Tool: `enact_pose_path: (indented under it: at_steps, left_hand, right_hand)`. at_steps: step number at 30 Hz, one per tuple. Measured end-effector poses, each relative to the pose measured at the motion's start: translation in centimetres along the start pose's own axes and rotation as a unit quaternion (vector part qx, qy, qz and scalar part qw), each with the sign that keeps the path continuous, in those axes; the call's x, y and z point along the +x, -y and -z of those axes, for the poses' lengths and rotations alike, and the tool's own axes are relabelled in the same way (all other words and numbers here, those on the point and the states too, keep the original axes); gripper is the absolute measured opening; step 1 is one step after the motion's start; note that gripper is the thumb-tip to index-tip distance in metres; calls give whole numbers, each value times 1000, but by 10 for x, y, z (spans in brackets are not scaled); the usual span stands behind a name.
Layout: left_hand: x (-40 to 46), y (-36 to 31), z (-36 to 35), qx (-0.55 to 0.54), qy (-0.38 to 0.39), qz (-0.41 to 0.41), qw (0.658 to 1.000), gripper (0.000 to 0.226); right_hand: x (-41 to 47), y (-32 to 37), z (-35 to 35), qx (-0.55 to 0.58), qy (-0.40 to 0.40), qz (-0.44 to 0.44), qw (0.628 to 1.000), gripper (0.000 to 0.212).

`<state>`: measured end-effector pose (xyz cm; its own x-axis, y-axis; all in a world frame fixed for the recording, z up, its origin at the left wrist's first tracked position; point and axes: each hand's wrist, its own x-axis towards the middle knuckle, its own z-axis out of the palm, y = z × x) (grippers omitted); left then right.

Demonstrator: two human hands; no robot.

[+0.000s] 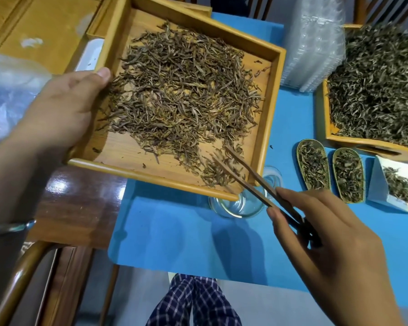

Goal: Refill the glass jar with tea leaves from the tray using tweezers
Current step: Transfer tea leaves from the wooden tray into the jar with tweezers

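Head view: my left hand [64,107] grips the left edge of the wooden tray [267,128], thumb over the rim, holding it tilted at centre frame above the blue mat [174,231]. Dried tea leaves [186,90] cover most of its floor. My right hand [325,234], at lower right, pinches the wooden tweezers [252,177]; their parted tips reach into the leaves at the tray's lower corner. Just beneath that corner stands the glass jar [240,205] on the counter.

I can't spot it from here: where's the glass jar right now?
In the head view, the glass jar stands on the blue mat, centre-right, under the tray's lowered near corner and just left of the right hand.
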<state>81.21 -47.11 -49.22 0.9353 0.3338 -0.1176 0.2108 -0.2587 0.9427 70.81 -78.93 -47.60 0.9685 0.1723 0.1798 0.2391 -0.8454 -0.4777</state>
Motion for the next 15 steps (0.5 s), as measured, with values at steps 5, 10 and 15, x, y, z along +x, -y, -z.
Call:
enact_pose_path:
  at_steps: [5, 10, 15]
  left_hand:
    - [8, 7, 6, -27, 17, 20, 999, 52]
    - [9, 8, 5, -41, 15, 19, 999, 45]
    - [10, 9, 2, -61, 41, 23, 997, 48]
  right_hand:
    - [-5, -1, -4, -17, 15, -19, 1000, 23]
    - [-19, -7, -3, -18, 10, -30, 999, 28]
    - [-22, -7, 5, -21, 3, -21, 1000, 28]
